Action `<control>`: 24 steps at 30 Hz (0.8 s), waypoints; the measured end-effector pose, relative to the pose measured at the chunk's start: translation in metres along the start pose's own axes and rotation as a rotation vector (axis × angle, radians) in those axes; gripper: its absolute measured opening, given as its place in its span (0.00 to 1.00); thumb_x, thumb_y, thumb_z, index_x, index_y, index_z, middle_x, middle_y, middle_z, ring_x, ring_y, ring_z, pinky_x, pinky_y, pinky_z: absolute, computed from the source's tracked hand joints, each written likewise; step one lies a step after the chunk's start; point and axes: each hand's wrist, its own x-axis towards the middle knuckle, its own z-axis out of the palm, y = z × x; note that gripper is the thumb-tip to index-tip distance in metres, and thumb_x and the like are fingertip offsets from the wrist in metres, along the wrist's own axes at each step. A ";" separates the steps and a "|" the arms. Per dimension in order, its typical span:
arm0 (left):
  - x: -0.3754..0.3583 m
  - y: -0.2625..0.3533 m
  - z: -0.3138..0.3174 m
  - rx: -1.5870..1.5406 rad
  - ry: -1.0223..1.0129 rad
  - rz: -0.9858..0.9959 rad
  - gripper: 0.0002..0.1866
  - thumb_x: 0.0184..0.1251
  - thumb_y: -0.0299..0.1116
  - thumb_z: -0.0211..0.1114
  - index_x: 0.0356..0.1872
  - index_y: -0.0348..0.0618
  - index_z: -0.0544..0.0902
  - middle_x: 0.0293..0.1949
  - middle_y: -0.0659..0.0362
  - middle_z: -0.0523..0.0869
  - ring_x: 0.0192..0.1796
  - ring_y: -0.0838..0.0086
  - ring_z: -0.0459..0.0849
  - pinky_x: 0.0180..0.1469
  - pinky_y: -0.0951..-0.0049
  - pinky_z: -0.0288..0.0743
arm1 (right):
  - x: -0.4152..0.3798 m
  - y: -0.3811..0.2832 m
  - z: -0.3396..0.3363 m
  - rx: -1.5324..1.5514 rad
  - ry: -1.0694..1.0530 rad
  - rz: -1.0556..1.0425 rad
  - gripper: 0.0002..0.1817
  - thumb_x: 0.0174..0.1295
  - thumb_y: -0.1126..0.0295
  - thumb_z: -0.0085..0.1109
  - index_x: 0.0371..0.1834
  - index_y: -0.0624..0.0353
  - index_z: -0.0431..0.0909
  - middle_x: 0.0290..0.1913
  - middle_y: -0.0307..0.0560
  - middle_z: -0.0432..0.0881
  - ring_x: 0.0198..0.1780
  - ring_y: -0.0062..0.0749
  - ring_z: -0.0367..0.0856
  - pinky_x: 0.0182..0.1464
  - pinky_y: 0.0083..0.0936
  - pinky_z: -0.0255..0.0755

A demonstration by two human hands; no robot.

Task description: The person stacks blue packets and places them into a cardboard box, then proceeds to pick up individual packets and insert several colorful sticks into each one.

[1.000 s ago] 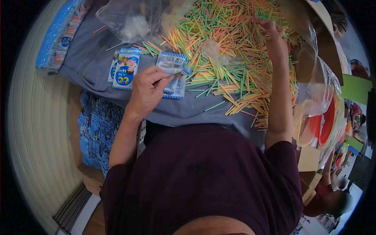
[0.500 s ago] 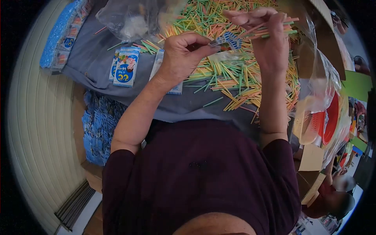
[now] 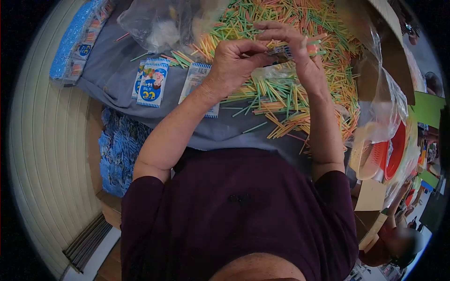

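Grey-covered tabletop (image 3: 227, 129) carries everything; a heap of coloured sticks (image 3: 274, 96) spreads over its far and right side; crumpled clear bag (image 3: 161, 30) at far left; overlapping printed packets (image 3: 152, 82) lie nearer, another flat packet (image 3: 193, 79) beside them, partly behind the left forearm; left hand (image 3: 234, 65) pinches a small packet (image 3: 282, 52) between thumb and fingers, above the heap; right hand (image 3: 303, 58) has its fingers loosely extended, thumb seemingly pressing a bundle of sticks (image 3: 318, 47) to the palm, just beside that packet; whether the packet's mouth gapes, cannot tell; judged handling: pinch one wall only, so the film can part; keep stick ends level and close together; slide straight, without force, as thin film would probably crease or split.
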 end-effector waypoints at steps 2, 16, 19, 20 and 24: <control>0.005 0.000 0.001 -0.033 0.000 -0.019 0.09 0.61 0.23 0.73 0.42 0.32 0.87 0.34 0.60 0.89 0.37 0.83 0.85 0.42 0.81 0.81 | 0.004 0.002 -0.008 0.037 -0.010 0.045 0.37 0.74 0.37 0.33 0.51 0.58 0.85 0.53 0.50 0.85 0.57 0.36 0.79 0.56 0.34 0.74; 0.024 -0.005 0.002 -0.258 -0.025 -0.053 0.12 0.65 0.30 0.72 0.47 0.35 0.87 0.39 0.60 0.89 0.43 0.81 0.86 0.47 0.79 0.81 | 0.029 0.009 -0.010 0.125 -0.156 0.207 0.50 0.67 0.26 0.32 0.72 0.63 0.64 0.63 0.55 0.77 0.62 0.42 0.76 0.63 0.38 0.70; 0.015 -0.003 -0.006 -0.237 0.022 -0.134 0.11 0.66 0.30 0.71 0.47 0.36 0.87 0.38 0.61 0.89 0.42 0.82 0.85 0.46 0.80 0.79 | 0.030 0.003 -0.017 0.288 0.061 0.099 0.47 0.69 0.29 0.34 0.71 0.61 0.67 0.65 0.52 0.75 0.65 0.40 0.73 0.65 0.36 0.67; 0.014 -0.005 -0.009 -0.241 0.028 -0.111 0.11 0.67 0.30 0.70 0.47 0.36 0.87 0.39 0.61 0.89 0.41 0.82 0.84 0.46 0.81 0.79 | 0.030 0.001 -0.017 0.366 0.168 0.046 0.45 0.70 0.30 0.36 0.71 0.60 0.68 0.66 0.50 0.74 0.67 0.38 0.72 0.67 0.35 0.65; 0.001 -0.004 -0.013 -0.230 -0.020 0.024 0.09 0.71 0.31 0.67 0.46 0.37 0.87 0.38 0.63 0.89 0.39 0.84 0.83 0.43 0.83 0.77 | 0.009 -0.017 0.009 -0.234 -0.272 0.091 0.29 0.70 0.58 0.55 0.72 0.56 0.67 0.61 0.54 0.78 0.63 0.40 0.76 0.63 0.36 0.70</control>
